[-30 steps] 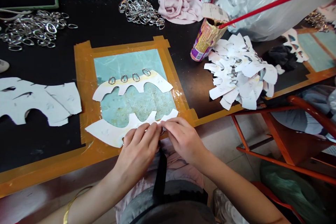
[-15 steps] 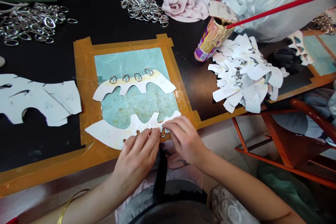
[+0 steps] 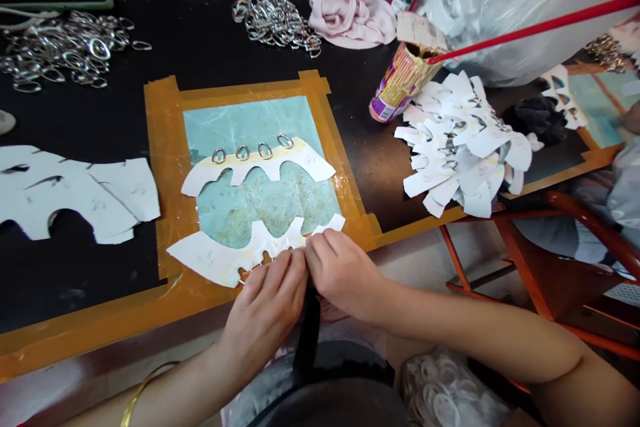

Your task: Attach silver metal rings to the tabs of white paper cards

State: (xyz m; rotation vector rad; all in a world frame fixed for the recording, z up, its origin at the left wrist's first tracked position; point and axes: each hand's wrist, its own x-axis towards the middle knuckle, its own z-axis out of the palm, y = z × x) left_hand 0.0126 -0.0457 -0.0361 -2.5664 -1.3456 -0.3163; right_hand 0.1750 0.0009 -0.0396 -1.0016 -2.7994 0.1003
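A white scalloped cut piece (image 3: pixel 210 257) lies at the table's front edge, with notches along its near side. My left hand (image 3: pixel 274 297) is closed on the middle of that near edge, fingertips pinching it. Beside it, my right hand (image 3: pixel 347 273) has its fingers curled at the right part of the same piece. Whatever sits between the fingertips is hidden. Farther back on the blue-green sheet (image 3: pixel 240 213) rests a second white scalloped piece (image 3: pixel 255 169), with several metal rings (image 3: pixel 265 151) along its far edge.
Metal rings (image 3: pixel 60 53) are heaped at the left, and another ring pile (image 3: pixel 275 23) lies at the back. White pieces lie stacked (image 3: pixel 100 197) at left and piled (image 3: pixel 465 140) at right. A glue-smeared snack can (image 3: pixel 395 83) with a red stick (image 3: pixel 530 28) stands before a plastic bag (image 3: pixel 530 0).
My right hand's fingers have curled in and drawn closer to my left hand, covering a metal ring that showed beneath them. My left hand keeps its hold; the view shifted slightly.
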